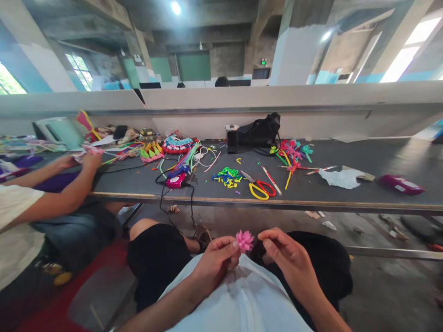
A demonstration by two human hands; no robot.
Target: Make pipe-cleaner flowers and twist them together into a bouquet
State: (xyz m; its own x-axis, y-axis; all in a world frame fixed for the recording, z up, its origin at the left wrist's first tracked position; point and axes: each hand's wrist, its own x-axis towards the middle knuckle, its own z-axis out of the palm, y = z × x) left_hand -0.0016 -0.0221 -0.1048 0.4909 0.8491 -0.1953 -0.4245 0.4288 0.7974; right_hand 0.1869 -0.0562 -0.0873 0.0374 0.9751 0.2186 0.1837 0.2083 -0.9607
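Between the thumb and fingers of my left hand [219,258] is a small pink artificial flower [245,240] with pointed petals. It is held over my lap, below the table's front edge. My right hand [285,256] hovers just right of the flower, apart from it. Its fingers are curled loosely, with a gap between thumb and forefinger, and nothing shows in them. On the table ahead lie scissors [259,186] with one yellow and one red handle, beside a pile of short green, blue and yellow pieces [228,177].
A glue gun [178,177] with a black cord lies near the table edge [221,200]. Behind are colourful flowers [294,152], a black bag [261,131] and coloured strips [190,159]. At right rest white paper [341,179] and a purple case [401,184]. A co-worker's hands [90,159] work at left.
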